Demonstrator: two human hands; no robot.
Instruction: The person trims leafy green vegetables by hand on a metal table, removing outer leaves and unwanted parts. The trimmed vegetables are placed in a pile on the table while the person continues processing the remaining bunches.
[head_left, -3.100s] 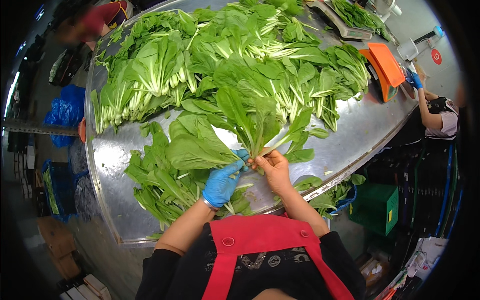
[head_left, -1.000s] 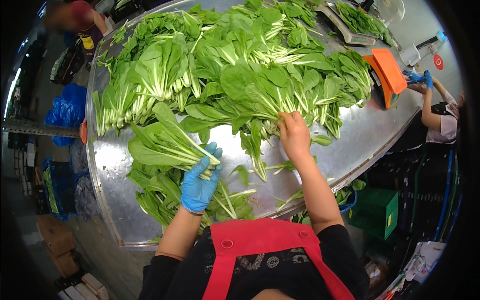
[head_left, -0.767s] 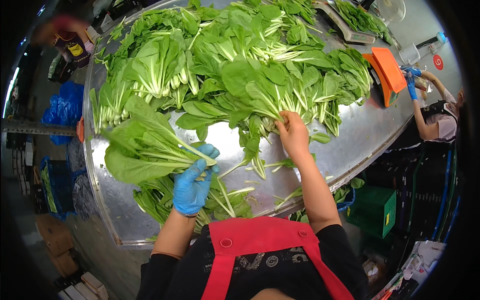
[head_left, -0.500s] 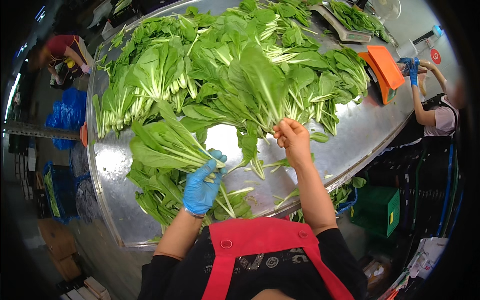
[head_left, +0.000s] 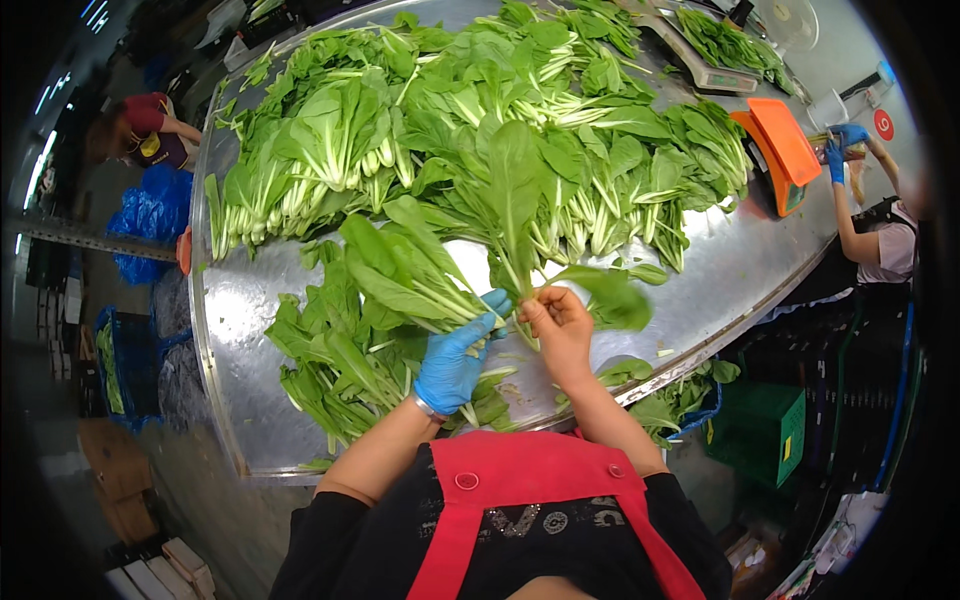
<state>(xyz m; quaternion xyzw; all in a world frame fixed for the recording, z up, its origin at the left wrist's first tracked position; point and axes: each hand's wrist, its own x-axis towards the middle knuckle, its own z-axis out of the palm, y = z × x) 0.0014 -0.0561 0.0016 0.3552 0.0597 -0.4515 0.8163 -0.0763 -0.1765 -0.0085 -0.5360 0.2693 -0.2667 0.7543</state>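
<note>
While gripping one smooth, broad-leaved bunch point(head_left: 400, 275), gloved left hand point(head_left: 455, 360); bare right hand point(head_left: 560, 325) pinching one pale-stemmed leafy stalk point(head_left: 515, 200) above shiny steel counter point(head_left: 240, 330).

Both forearms are extended forward from the lower edge and bent inward. The left hand in a blue rubber glove point(head_left: 455, 358) is closed in a grip, fingers curled, just beside the bare right hand point(head_left: 560, 325), whose fingers are pinched shut.
</note>
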